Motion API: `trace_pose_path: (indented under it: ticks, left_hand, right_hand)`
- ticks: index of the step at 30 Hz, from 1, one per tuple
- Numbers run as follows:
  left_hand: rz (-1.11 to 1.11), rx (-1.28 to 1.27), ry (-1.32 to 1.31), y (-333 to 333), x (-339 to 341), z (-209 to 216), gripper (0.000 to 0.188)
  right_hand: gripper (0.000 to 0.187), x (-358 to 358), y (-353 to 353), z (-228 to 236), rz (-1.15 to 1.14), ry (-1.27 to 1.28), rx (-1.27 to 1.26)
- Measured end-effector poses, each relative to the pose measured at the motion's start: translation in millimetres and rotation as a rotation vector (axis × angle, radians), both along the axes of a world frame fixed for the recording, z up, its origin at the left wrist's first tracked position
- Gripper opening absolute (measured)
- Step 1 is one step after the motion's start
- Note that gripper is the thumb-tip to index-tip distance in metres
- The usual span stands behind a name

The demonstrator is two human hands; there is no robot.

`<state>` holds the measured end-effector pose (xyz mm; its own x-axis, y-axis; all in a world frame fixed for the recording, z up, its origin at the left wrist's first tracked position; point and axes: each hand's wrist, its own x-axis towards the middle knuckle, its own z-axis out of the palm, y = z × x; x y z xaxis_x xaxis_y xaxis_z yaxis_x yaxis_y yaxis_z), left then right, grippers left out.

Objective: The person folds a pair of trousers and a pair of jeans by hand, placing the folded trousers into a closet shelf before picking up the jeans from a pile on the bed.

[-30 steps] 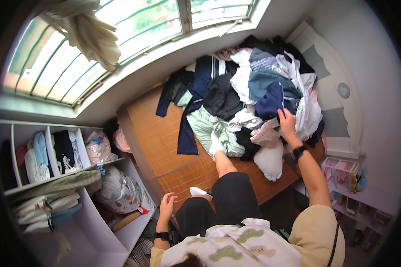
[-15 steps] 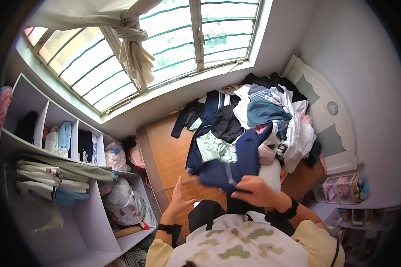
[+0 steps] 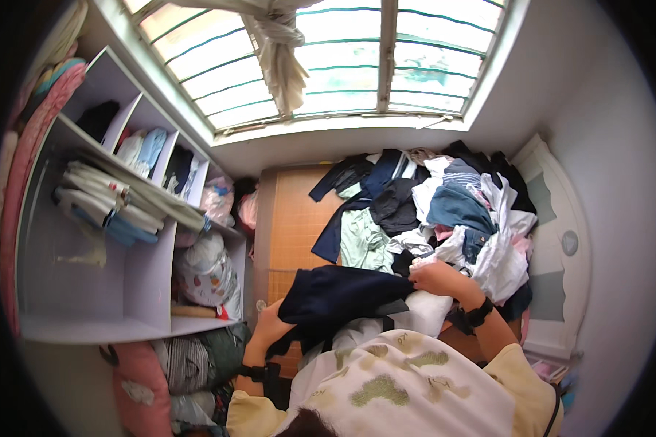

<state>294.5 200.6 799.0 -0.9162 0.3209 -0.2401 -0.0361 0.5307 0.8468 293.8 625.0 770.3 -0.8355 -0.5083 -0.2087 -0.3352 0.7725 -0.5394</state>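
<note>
A dark navy garment [image 3: 342, 295] is stretched sideways in front of my body, above the front of the bed. My left hand [image 3: 271, 324] grips its left edge, with cloth draping over the fingers. At its right end, my right hand [image 3: 439, 279] pinches the fabric beside the clothes pile. Folds hide what kind of garment it is. Just beyond it lie a pale green garment [image 3: 364, 240] and a black crumpled one [image 3: 396, 207]. A white cloth [image 3: 424, 312] lies below my right hand.
The heaped clothes include a teal-blue piece [image 3: 455, 207] and white shirts, against a white headboard [image 3: 557, 233]. A tan mat [image 3: 288, 218] covers the bed. At left stands an open wardrobe [image 3: 146, 291] with hanging clothes [image 3: 109, 197]. A barred window [image 3: 342, 65] is behind.
The navy garment has come away from the pile toward me and spread sideways. My left hand, open and empty before, now grips it. The view has turned left.
</note>
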Motion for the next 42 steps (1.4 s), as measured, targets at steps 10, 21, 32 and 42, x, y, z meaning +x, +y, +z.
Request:
trace_pose_path:
  ticks: [10, 21, 32, 42]
  left_hand:
    - [-0.359, -0.239, 0.238, 122, 16, 74, 0.038]
    - [-0.458, -0.124, -0.026, 126, 54, 110, 0.042]
    - [-0.004, -0.249, 0.214, 83, 41, 106, 0.032]
    - [0.220, -0.413, 0.479, 20, -7, 35, 0.032]
  right_hand:
    - [0.093, -46, -75, 59, 0.453, -0.195, -0.557]
    - [0.078, -52, -89, 11, 0.641, -0.818, -0.572]
    - [0.024, -56, -96, 93, 0.227, -0.331, -0.535]
    - [0.020, -93, -149, 203, 0.144, 0.345, -0.725]
